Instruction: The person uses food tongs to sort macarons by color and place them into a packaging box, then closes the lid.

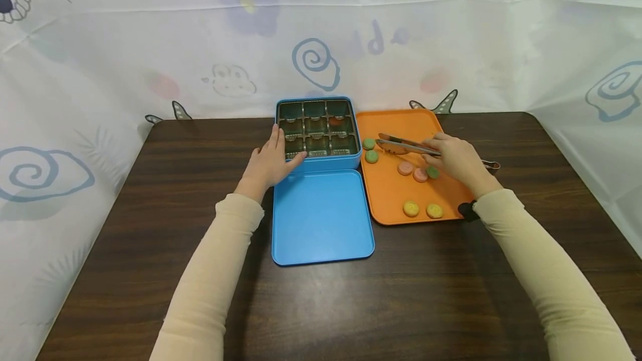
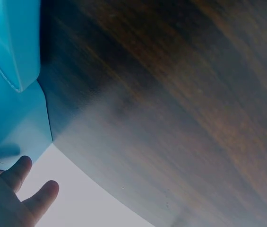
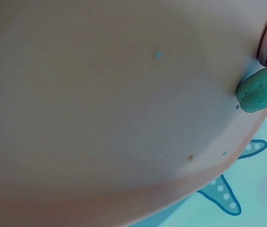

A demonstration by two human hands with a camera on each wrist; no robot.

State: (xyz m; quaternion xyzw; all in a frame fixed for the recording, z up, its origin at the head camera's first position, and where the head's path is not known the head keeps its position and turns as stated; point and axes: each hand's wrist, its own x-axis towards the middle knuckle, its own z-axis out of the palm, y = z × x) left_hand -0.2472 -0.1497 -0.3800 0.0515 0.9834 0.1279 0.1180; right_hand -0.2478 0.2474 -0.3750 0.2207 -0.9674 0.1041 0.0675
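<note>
Nearest are two pale sleeves (image 1: 200,288), resting over the dark wooden bench (image 1: 351,311). On the near side of the left grip (image 1: 271,160), a little to its right, one blue lid (image 1: 323,219) lies flat, just in front of the blue box (image 1: 326,164). On the near side of the right grip (image 1: 453,157) is one orange tray (image 1: 396,191), and on it are seven macarons. Two yellow macarons (image 1: 411,208) are the closest; then, just before the right grip, two pink macarons (image 1: 404,168) and one green macaron (image 1: 432,171) in a loose row; then two green macarons (image 1: 371,156) to the left, near the box. The right grip pinches one pair of tongs (image 1: 411,147), which crosses above the tray towards these two; whether the tips hold something, I cannot tell. This grip and the tongs cover part of the tray. The left grip has its fingers spread and rests at the left edge of the box. To its right, inside the box, an insert (image 1: 303,126) has nine compartments, three by three; the right one of the middle row shows something reddish, not clear. Beyond both grips, a printed cloth (image 1: 200,43) hangs.
</note>
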